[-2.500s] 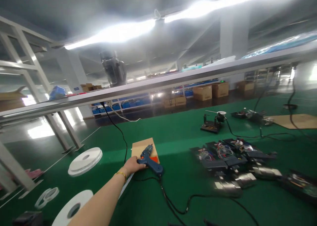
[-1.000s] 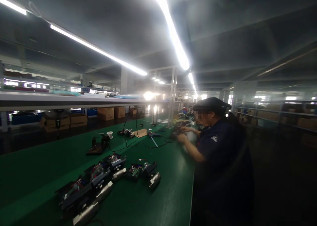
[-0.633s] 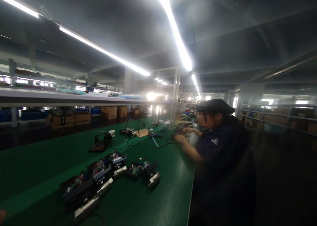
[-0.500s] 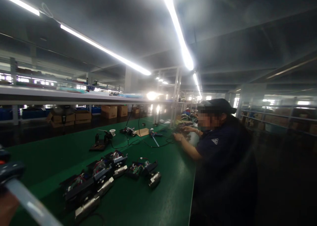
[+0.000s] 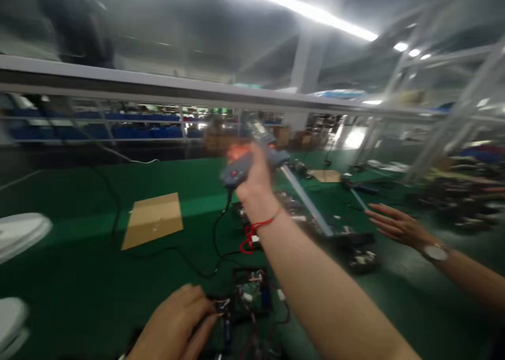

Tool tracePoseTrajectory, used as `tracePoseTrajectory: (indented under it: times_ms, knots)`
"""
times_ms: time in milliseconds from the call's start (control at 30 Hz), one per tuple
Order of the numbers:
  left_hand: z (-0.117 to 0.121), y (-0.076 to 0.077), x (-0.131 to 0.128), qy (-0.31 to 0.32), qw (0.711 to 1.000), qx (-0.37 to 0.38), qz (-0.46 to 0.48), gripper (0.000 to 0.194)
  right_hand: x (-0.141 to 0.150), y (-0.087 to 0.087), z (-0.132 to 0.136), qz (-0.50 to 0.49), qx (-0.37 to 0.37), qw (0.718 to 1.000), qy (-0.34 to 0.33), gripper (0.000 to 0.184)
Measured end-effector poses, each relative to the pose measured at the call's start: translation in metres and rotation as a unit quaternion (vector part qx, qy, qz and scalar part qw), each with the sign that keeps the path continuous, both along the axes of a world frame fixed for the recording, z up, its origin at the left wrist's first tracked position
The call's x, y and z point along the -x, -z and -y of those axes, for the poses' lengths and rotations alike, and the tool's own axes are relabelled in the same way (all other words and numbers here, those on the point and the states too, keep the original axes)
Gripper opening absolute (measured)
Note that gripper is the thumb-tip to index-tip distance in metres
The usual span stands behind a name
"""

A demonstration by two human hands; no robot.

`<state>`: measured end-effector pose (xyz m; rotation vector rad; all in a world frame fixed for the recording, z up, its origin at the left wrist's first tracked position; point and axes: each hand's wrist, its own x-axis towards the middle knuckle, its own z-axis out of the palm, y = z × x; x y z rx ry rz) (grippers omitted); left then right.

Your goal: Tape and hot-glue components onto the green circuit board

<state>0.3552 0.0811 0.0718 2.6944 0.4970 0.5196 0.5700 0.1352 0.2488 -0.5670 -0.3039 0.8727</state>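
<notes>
My right hand (image 5: 252, 173) is closed round the glue gun (image 5: 252, 160), raised above the circuit board (image 5: 249, 296) — nozzle not yet on it. My left hand (image 5: 177, 323) rests half-curled at the board's left edge. No gluing visible — a co-worker's hand (image 5: 396, 225) reaches in to the board's right.

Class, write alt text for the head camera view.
The right hand holds a blue glue gun up over a green table, while the left hand touches a circuit board. A co-worker's hand reaches in from the right.
</notes>
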Motion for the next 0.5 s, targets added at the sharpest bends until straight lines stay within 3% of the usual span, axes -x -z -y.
tracePoseTrajectory:
  times_ms: [100,167,233,367,433,500]
  knots:
    - [-0.019,-0.009,0.005,-0.104,0.988,0.098,-0.054,0.03,-0.011,0.01,-0.009,0.011,-0.048,0.998,0.027,0.02]
    - [-0.03,-0.014,-0.001,-0.134,0.977,0.158,-0.041,0.025,-0.011,0.013,-0.009,0.047,-0.074,0.995,0.055,0.02]
    - [-0.038,-0.015,-0.013,-0.136,0.966,0.218,-0.024,0.027,-0.006,0.014,-0.007,0.074,-0.093,0.991,0.059,0.02]
    - [-0.047,-0.006,-0.052,-0.08,0.918,0.389,-0.006,0.067,0.008,0.01,-0.001,0.119,-0.11,0.986,0.032,0.023]
    - [-0.05,-0.002,-0.072,-0.062,0.891,0.449,0.017,0.066,0.013,0.007,0.006,0.141,-0.105,0.984,0.017,0.024]
    - [-0.054,-0.002,-0.085,-0.074,0.881,0.463,0.059,0.063,0.017,0.005,0.014,0.16,-0.094,0.983,0.008,0.024]
